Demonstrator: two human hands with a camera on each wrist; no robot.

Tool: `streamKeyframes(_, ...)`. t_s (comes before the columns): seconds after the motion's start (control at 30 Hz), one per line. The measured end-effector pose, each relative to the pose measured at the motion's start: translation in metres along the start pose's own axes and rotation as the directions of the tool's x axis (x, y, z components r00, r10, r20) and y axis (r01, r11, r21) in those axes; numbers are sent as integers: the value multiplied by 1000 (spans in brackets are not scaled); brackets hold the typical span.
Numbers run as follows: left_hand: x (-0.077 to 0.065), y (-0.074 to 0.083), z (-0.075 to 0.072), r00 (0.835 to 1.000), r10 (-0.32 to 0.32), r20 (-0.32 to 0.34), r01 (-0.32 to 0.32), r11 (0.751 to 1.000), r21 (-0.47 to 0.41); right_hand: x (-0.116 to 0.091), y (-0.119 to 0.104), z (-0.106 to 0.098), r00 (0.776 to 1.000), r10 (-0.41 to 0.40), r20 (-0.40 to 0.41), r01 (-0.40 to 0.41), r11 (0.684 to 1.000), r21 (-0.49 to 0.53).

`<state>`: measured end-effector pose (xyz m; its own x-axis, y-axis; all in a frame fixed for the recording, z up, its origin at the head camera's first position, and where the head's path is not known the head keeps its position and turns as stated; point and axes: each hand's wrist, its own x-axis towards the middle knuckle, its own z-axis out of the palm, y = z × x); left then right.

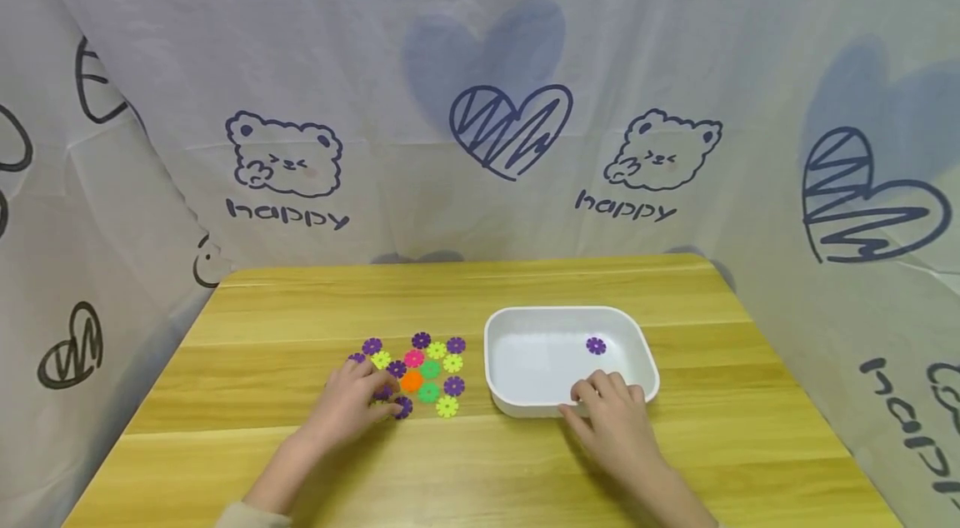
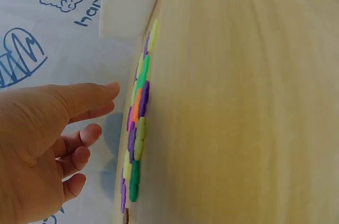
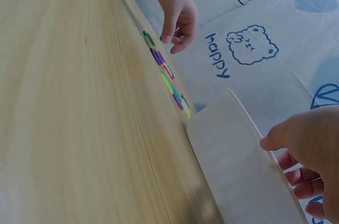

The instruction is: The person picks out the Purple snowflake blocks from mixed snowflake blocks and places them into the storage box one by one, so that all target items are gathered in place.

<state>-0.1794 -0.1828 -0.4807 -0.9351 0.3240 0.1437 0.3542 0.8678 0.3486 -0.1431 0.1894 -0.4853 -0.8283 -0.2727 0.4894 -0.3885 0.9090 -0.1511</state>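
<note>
My left hand [image 1: 352, 401] hovers at the left side of a group of flower-shaped plastic discs [image 1: 412, 381] in purple, yellow, green, orange and pink. Nothing shows between its loosely bent fingers in the left wrist view, and in the head view it covers part of the group. To the right, my right hand [image 1: 617, 421] holds the front rim of a white plastic tray [image 1: 525, 410], thumb outside and fingers over the inner side. A single purple disc [image 1: 596, 346] lies inside the tray, towards its back right.
The discs lie flat and close together on a wood-grain table [image 1: 480, 470], left of the tray. Behind and beside the table hangs a white cloth [image 1: 375, 53] printed with hearts and bears.
</note>
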Motion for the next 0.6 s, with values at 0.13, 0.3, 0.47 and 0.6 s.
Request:
streamKeyframes(0.13, -2, 0, 4, 999, -28, 26, 29, 1000, -11, 0, 0, 1, 1000, 7, -11, -7, 1000, 5)
streamKeyframes(0.3, -1, 1, 8, 998, -38, 46, 38, 999, -4, -1, -1, 1, 999, 13, -33, -13, 1000, -6)
streamKeyframes(0.47, -1, 1, 11, 999, -21, 43, 21, 1000, 10, -2, -4, 0, 999, 27, -38, -28, 999, -31)
streamKeyframes(0.6, -1, 1, 13, 999, -17, 46, 16, 1000, 18, -2, -3, -1, 999, 32, -33, -33, 999, -19)
